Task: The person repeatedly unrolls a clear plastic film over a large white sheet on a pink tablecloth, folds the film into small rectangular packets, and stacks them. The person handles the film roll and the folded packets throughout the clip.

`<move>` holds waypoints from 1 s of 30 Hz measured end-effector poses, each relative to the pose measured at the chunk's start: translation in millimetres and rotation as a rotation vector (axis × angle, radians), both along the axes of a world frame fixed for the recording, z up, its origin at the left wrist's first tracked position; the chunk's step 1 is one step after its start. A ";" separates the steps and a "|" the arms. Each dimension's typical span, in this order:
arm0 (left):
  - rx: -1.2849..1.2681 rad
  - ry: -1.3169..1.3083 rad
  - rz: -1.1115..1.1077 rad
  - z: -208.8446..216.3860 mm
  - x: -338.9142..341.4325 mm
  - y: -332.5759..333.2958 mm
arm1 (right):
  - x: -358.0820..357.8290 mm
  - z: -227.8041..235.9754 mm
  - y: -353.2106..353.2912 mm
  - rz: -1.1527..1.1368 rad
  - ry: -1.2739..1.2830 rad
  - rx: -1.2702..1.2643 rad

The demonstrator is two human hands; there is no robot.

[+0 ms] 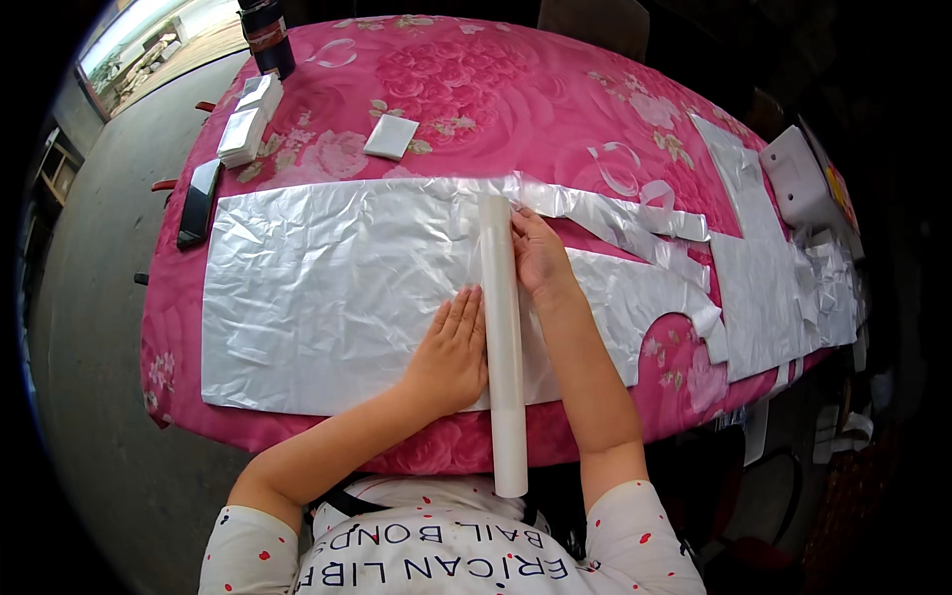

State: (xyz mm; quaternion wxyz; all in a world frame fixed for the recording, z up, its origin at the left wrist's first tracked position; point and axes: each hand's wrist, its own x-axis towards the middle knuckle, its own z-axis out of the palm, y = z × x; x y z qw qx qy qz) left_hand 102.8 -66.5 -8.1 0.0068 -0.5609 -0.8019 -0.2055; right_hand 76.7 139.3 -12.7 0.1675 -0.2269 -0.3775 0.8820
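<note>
White, red-flecked cloth shirt (pixel 416 496) closest to me; dark block lettering (pixel 407 572) across its chest, upside down from my view. Dark cylindrical bottle (pixel 268 45), far left corner of the pink rose-patterned table (pixel 436 89): label too small to read. Pale tubular plastic roll (pixel 504 337) lies between the hands, near end overhanging. Right hand (pixel 538 253): grip at roll's right side, upper part; can't tell if pinching. Left hand (pixel 448 357): flat, fingers together on crinkled silvery plastic sheet (pixel 317 297), just left of roll.

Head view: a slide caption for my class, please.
Left hand and right hand flank a long whitish cylindrical roll across wrinkled silvery plastic sheeting on a pink floral tablecloth.
</note>
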 end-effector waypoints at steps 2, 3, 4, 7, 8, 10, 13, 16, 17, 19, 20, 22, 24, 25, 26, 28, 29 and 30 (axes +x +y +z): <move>0.004 -0.003 0.005 0.2 0.5 -0.4 | -4.1 -7.7 -2.5 -0.211 0.149 -0.113; 0.006 -0.006 0.005 -0.2 1.2 0.3 | -4.5 -10.5 -1.6 -0.320 0.223 -0.169; 0.007 -0.010 0.010 -0.9 0.8 -0.3 | -2.2 -9.6 6.0 -0.402 0.195 -0.174; 0.011 -0.014 0.018 -1.7 0.5 -1.3 | 15.2 5.8 32.6 -0.435 0.360 -0.318; 0.005 -0.006 0.020 -1.8 0.7 -1.5 | 21.8 8.2 48.8 -0.426 0.409 -0.337; -0.005 0.011 0.027 -3.0 0.2 -2.2 | 38.2 19.7 82.7 -0.409 0.531 -0.305; 0.000 0.019 0.014 -3.3 -0.5 -1.2 | 76.0 37.1 147.5 -0.527 0.610 -0.152; 0.012 -0.025 0.005 -1.9 1.3 -0.4 | 116.8 65.6 203.2 -0.853 0.282 -0.102; 0.020 -0.017 0.009 -2.1 1.6 -0.2 | 126.0 74.8 208.0 -0.873 0.232 -0.090; 0.034 0.000 0.020 -3.1 1.9 -0.2 | 132.3 95.8 198.5 -0.874 0.237 0.003; 0.030 0.001 0.022 -3.0 2.1 -0.6 | 131.5 113.2 185.7 -0.874 0.239 0.046; 0.022 0.002 0.016 -3.2 2.7 -0.3 | 115.0 140.9 149.8 -0.768 0.279 0.283; 0.020 0.011 0.014 -2.2 1.9 -0.9 | 83.8 172.2 75.0 -0.672 0.266 0.536; 0.017 0.016 0.013 -1.6 1.7 -1.5 | 67.6 179.2 34.6 -0.573 0.298 0.661; 0.009 0.033 0.028 -3.8 -0.1 -5.1 | 47.7 170.7 1.4 -0.395 0.323 0.822; 0.011 0.060 0.033 -9.4 -2.7 -6.4 | 15.3 152.8 -79.3 -0.041 0.361 0.995; 0.063 0.076 0.034 -12.9 -1.9 -3.2 | 3.4 136.7 -111.9 0.042 0.344 1.139; 0.115 0.094 0.035 -15.2 0.6 -0.3 | -7.8 122.5 -144.4 0.118 0.340 1.283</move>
